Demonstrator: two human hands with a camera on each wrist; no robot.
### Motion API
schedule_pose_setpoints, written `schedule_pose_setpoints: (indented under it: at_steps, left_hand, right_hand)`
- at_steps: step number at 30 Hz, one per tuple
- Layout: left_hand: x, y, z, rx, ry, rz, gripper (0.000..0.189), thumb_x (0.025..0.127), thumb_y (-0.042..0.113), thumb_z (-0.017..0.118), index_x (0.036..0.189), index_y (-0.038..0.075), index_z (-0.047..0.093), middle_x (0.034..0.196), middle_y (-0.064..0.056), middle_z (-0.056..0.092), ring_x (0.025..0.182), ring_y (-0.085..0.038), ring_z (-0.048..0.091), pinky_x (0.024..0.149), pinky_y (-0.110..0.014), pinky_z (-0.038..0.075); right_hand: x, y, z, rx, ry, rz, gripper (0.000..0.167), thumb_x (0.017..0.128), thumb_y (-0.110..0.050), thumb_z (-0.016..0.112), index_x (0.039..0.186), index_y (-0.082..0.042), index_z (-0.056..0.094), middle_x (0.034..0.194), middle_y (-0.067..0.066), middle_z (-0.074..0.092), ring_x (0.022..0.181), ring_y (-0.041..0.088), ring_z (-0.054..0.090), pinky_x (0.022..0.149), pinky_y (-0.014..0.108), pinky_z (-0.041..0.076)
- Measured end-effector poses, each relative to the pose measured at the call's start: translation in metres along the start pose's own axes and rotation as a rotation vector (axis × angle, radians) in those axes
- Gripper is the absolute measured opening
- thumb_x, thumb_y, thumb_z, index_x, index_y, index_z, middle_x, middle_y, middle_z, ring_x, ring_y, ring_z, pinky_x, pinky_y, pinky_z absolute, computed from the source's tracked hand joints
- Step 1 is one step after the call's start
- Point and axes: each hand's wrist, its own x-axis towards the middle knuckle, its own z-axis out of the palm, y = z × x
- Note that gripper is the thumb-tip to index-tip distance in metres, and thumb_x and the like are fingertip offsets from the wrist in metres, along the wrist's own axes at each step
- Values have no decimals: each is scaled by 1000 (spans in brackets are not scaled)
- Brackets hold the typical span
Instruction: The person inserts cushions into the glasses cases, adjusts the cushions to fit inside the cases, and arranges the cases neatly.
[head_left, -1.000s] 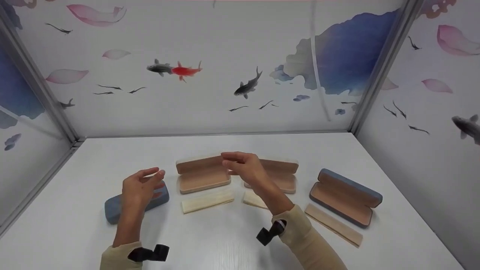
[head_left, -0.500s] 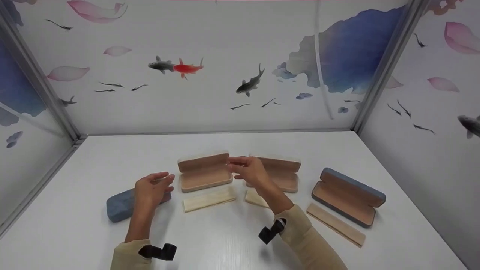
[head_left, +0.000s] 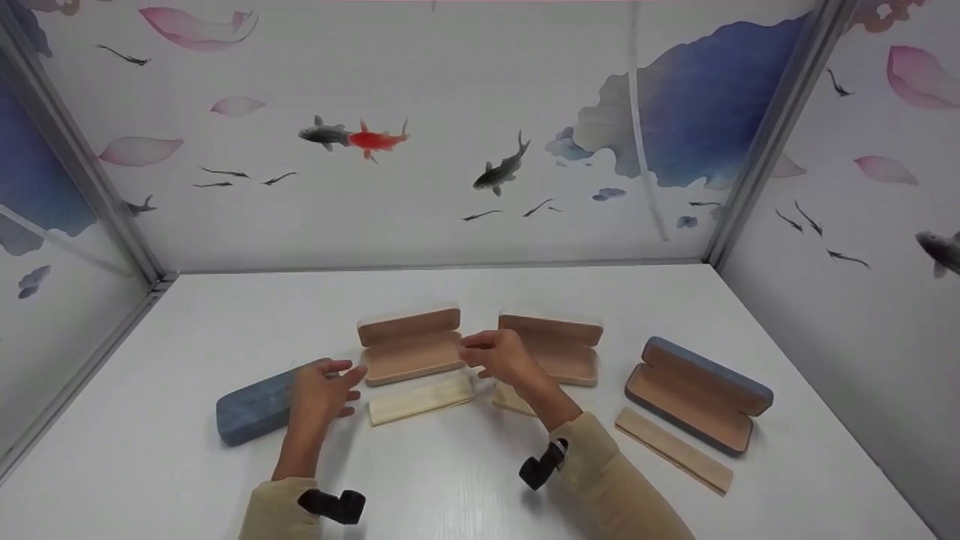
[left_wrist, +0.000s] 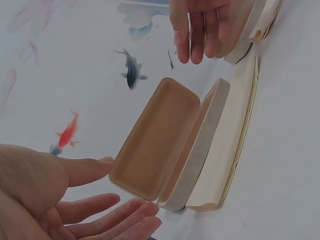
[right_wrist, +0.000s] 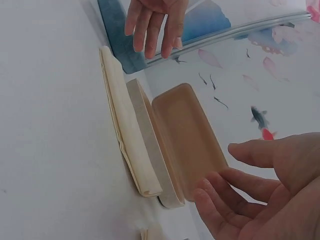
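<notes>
A cream eyeglass case (head_left: 412, 356) with a tan lining stands open at the middle of the table. A folded cream cloth (head_left: 420, 401) lies just in front of it. My left hand (head_left: 324, 394) hovers near the case's left end, its fingers extended and holding nothing. Near the opposite end is my right hand (head_left: 501, 356), also holding nothing, fingers gently bent. In both wrist views the hands face each other across this open case (left_wrist: 155, 145). Behind my left hand, partly hidden, sits a closed blue eyeglass case (head_left: 255, 409).
A second open cream case (head_left: 559, 352) and its folded cloth (head_left: 512, 399) are partly covered by my right hand and forearm. Farther right, a blue case (head_left: 694, 397) lies open with a beige cloth (head_left: 675, 450) before it. Printed walls (head_left: 420, 232) enclose the table.
My left hand has moved right, away from over the closed blue case, to the open cream case's left end. My right hand has come lower and slightly right. The cases stay put.
</notes>
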Motion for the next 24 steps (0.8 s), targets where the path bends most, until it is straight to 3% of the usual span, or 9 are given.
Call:
schedule_pose_setpoints:
  at_steps: [5, 13, 19, 24]
  left_hand:
    - [-1, -3, 3, 55, -40, 1, 51, 96, 22, 67, 134, -10, 55, 119, -31, 67, 96, -36, 74, 69, -35, 62]
    - [-1, -9, 8, 148, -87, -32, 52, 95, 23, 68, 131, -12, 55, 101, -26, 70, 85, -26, 70, 70, -36, 61]
    - [1, -9, 12, 161, -98, -46, 49, 94, 20, 69, 128, -12, 56, 107, -27, 69, 90, -28, 71, 72, -37, 61]
    - [0, -12, 14, 152, -112, -69, 44, 93, 17, 70, 123, -12, 57, 99, -23, 70, 81, -23, 70, 68, -34, 60]
  right_hand:
    - [1, 4, 3, -57, 4, 44, 30, 96, -15, 67, 121, 2, 69, 110, 15, 75, 101, 29, 71, 82, 35, 60]
    - [-1, 10, 7, -93, -3, 95, 32, 92, -13, 72, 118, 5, 69, 100, 15, 75, 83, 21, 72, 72, 31, 60]
    - [-3, 13, 10, -141, -10, 82, 37, 91, -13, 73, 121, 7, 67, 101, 15, 72, 81, 17, 69, 69, 31, 60]
    - [-3, 16, 13, -152, -6, 88, 38, 89, -11, 74, 121, 8, 67, 99, 15, 72, 79, 15, 67, 69, 31, 60]
